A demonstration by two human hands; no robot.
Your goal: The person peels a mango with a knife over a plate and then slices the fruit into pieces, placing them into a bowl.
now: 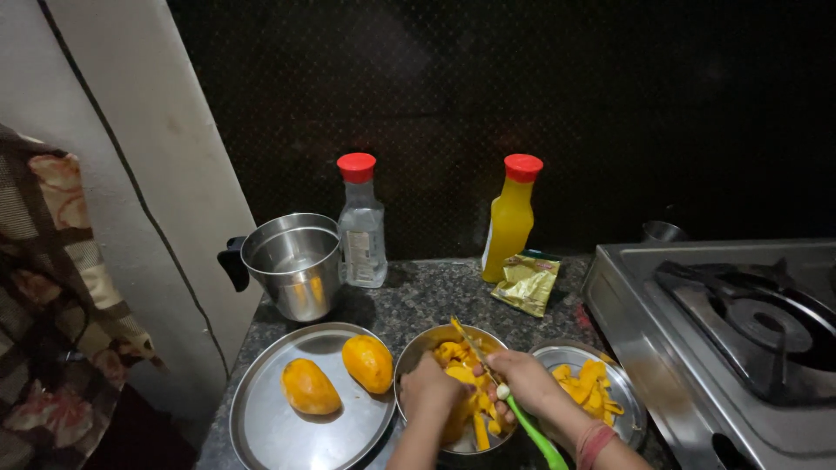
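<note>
Head view, lower centre: left hand (428, 387) clenched around a mango piece (456, 416) over a steel bowl (416, 345) of yellow mango pieces. Right hand (525, 380) grasps a green-handled knife (522, 419), blade laid across the fruit toward upper left.

Lower left: steel plate (270, 426) w/ two peeled mangoes (310, 386) (367, 363), just beside the bowl. Lower right: small plate (629, 400) of peels (588, 383), touching the right wrist.

Mid frame, behind the bowl: steel pot (292, 261) w/ black handle, clear bottle (361, 222) & yellow bottle (509, 218), both red-capped, plus a gold pouch (526, 283).

Right edge: gas stove (662, 348), its steel side close to the small plate; little free room there. Bare counter (418, 296) lies betw. bowl & bottles. Left edge: wall (174, 174) & patterned cloth (52, 287) bound the counter.
</note>
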